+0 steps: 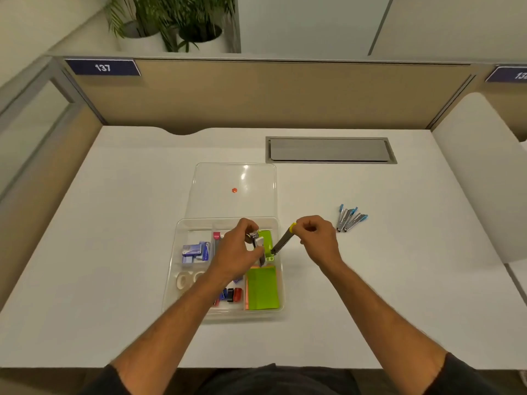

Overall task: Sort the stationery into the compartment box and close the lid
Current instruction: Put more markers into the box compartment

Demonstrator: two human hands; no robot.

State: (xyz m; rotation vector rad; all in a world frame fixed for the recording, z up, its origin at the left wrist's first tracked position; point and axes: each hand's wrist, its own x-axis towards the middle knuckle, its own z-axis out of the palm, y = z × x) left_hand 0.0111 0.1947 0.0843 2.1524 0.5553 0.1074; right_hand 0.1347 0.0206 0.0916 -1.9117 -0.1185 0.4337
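A clear compartment box [171, 269] sits on the white desk, its clear lid [233, 178] folded open behind it. Over the box's upper right compartment my left hand [236, 252] grips a small white and metal stapler [258, 243]. Just right of the box my right hand [316, 238] holds a yellow-ended metal tool [282, 242], tilted with its lower tip at the box's right rim. A green stapler [266, 243] lies in that compartment. Blue staple boxes [195, 252], tape rolls [188, 279], binder clips [231, 295] and green sticky notes [262, 289] fill other compartments.
Several blue-ended metal tools [350, 219] lie loose on the desk to the right of the box. A grey cable hatch [329, 149] is set into the desk behind them. A beige partition [256, 92] closes the back, with plants beyond it.
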